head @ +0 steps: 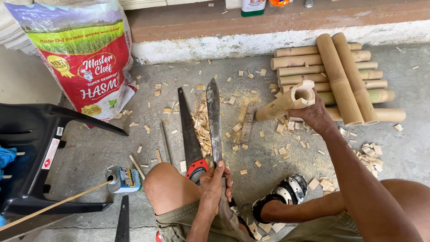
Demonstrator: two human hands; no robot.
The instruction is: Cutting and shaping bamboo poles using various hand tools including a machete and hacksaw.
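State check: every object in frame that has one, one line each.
left hand: closed on the long knife's handle
long knife: held, blade pointing away
right hand: gripping the notched bamboo piece
notched bamboo piece: held tilted, far end on the ground
handsaw: lying flat, untouched
bamboo stack: cut lengths piled, two laid crosswise on top
rice sack: standing upright
small can: on its side

Bare concrete floor [394, 148], dusty. Stack of cut bamboo tubes [349, 76] upper right. Wood chips [201, 130] and sawdust scattered across centre. Handsaw with red-black handle [190, 134] lying centre. Printed rice sack [85, 58] standing upper left. Black plastic chair [31, 157] at left edge. Small tin can [123, 178] lower left, on its side.
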